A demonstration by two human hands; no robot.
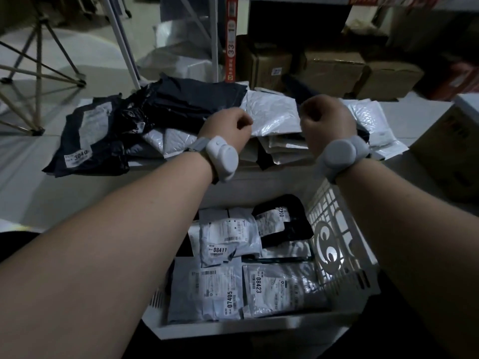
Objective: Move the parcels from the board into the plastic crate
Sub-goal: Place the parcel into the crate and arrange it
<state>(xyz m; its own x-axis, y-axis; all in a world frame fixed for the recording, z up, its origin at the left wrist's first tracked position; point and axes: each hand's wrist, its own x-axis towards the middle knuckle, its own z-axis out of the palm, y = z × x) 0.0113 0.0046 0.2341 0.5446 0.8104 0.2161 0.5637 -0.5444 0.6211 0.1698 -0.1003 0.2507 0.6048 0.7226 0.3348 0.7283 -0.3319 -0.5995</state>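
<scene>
A pile of parcels lies on the white board (pixel 160 182): dark poly bags (pixel 166 104) on the left, white bubble mailers (pixel 370 117) on the right. My left hand (pixel 228 125) and my right hand (pixel 328 123) are curled at opposite edges of one white bubble mailer (pixel 272 112) on top of the pile. The fingertips are hidden behind the hands. Below my forearms stands the white plastic crate (pixel 337 229) with a lattice wall. It holds several labelled parcels, among them a grey one marked 08411 (pixel 228 242), one marked 08423 (pixel 280 288) and a black one (pixel 290 218).
Brown cardboard boxes (pixel 331 68) line the floor behind the board under a shelf. A red numbered post (pixel 231 37) stands at the back. Another carton (pixel 445 151) sits at the right. A folding metal frame (pixel 39 73) stands at the left.
</scene>
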